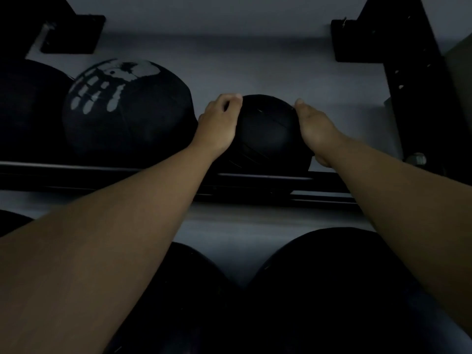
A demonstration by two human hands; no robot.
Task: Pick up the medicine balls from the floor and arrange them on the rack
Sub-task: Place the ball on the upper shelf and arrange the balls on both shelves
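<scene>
Small black medicine ball (268,134), clasped by left hand (217,123) and right hand (316,131) fingers, was set on rack (255,178) beside printed ball (122,111); placement nearly done.

Printed ball (127,111) blocks left; shelf (332,178) free right.

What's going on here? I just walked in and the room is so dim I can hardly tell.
A person is setting a small black medicine ball on the upper rails of a rack, left hand and right hand pressed to its sides. A larger ball with a white print sits beside it to the left, another dark ball beyond that. More dark balls rest lower down.
</scene>
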